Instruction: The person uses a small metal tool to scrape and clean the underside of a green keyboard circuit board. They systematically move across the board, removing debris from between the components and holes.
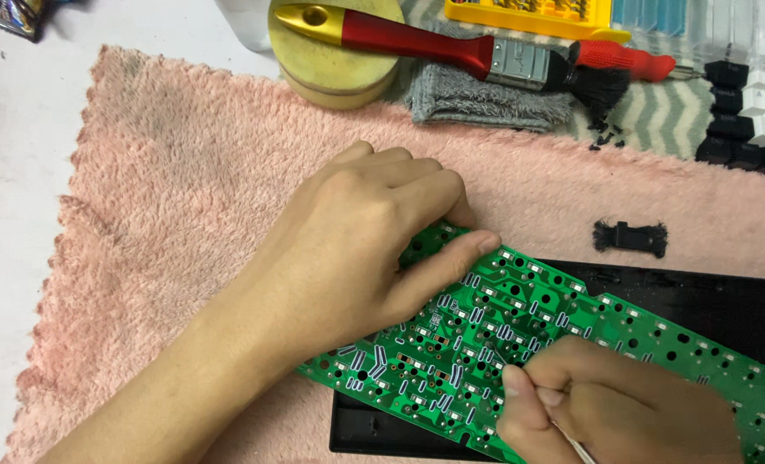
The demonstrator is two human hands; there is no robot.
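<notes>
The right hand (615, 404), at the lower right of the frame, has its grip pinched around a thin metal tool (572, 440) whose tip meets the face of the green circuit board (486, 326) near the frame's lower middle; what kind of tool it is cannot be told. The left hand (357, 241), in the centre, grips the board's upper left end, thumb pressed along the top edge and fingers curled over behind it, steadying the board at a slant. The board lies tilted over a black case (709, 301) that runs off toward the right edge.

By the look of it, the step in hand is fine work on one spot of the board. A next move would call for a firm left hold and small, exact motion of the tip.

All this rests on a pink fluffy cloth (185, 215) on the worktop (13, 172). Above, at the top of the frame, lie a red-handled brush (451, 47), a round yellow tin (331, 73) and a grey folded cloth (477, 103); black keycaps (735, 120) sit at the upper right.
</notes>
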